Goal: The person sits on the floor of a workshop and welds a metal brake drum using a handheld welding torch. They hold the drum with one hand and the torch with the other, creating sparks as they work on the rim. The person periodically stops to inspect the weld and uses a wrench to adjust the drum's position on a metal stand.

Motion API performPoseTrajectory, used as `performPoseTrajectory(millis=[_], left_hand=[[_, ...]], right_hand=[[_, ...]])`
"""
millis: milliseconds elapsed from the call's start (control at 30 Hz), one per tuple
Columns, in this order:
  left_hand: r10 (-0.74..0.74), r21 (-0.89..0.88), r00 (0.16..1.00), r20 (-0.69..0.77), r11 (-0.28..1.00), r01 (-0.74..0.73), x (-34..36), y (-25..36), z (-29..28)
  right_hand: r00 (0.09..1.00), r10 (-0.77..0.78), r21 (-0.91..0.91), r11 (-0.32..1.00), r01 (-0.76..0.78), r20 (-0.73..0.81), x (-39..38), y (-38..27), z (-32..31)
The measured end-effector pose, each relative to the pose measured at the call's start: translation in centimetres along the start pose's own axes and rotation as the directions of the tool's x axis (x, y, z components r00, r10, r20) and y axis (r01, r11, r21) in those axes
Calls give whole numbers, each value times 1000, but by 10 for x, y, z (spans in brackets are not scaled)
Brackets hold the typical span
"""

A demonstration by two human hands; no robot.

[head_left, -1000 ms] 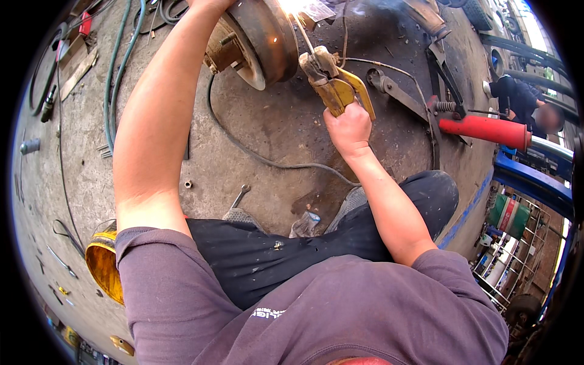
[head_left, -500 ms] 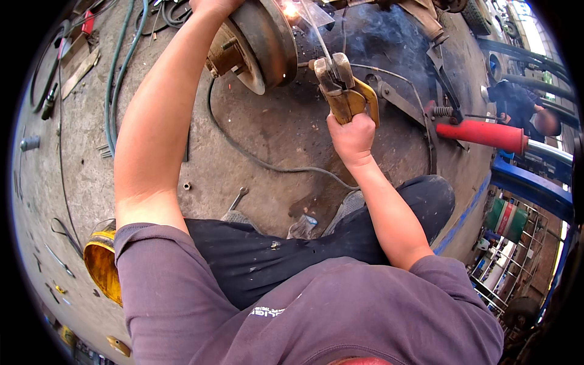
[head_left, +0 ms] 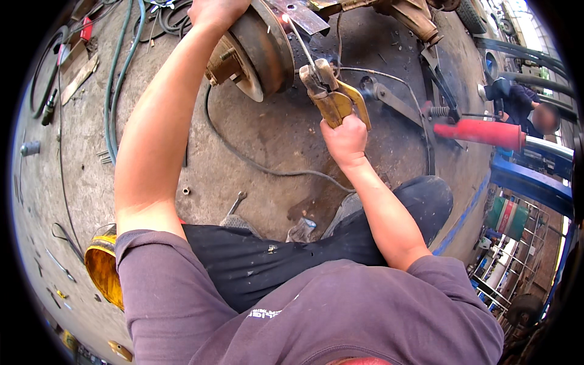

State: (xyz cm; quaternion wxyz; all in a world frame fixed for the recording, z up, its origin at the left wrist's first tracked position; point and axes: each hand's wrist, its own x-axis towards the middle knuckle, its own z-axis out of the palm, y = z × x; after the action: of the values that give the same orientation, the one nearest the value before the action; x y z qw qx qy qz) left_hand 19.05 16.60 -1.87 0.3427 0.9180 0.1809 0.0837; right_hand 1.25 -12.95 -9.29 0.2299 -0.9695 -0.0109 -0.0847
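Observation:
My right hand is closed around a worn, yellow-handled welding electrode holder. A thin welding rod sticks out of its jaws, and its far tip glows at a flat steel plate with a hole in it. At the top edge, my left hand grips the upper side of a rusty brake drum; some of its fingers are cut off by the picture. A hub with a stud projects from the drum's left side.
A dark cable curves over the concrete floor. A wrench and a nut lie before my legs. At the left is a yellow welding mask; at the right, a red-gripped lever. Another person crouches far right.
The bright arc at the rod's tip has shrunk to a small glow, and the blue smoke has thinned. My right hand and the electrode holder have shifted slightly left and nearer.

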Motion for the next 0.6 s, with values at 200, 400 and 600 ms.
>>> performPoseTrajectory(millis=[200, 400, 600], left_hand=[[21, 1, 999, -35, 1000, -21, -2, 0, 2], [12, 11, 999, -30, 1000, -11, 1, -1, 3], [33, -5, 999, -41, 999, -33, -3, 0, 1]], right_hand=[[1000, -12, -21, 1000, 12, 4, 6, 1, 4], [1000, -1, -32, 999, 2, 19, 8, 0, 5], [999, -33, -28, 999, 34, 27, 10, 1, 7]])
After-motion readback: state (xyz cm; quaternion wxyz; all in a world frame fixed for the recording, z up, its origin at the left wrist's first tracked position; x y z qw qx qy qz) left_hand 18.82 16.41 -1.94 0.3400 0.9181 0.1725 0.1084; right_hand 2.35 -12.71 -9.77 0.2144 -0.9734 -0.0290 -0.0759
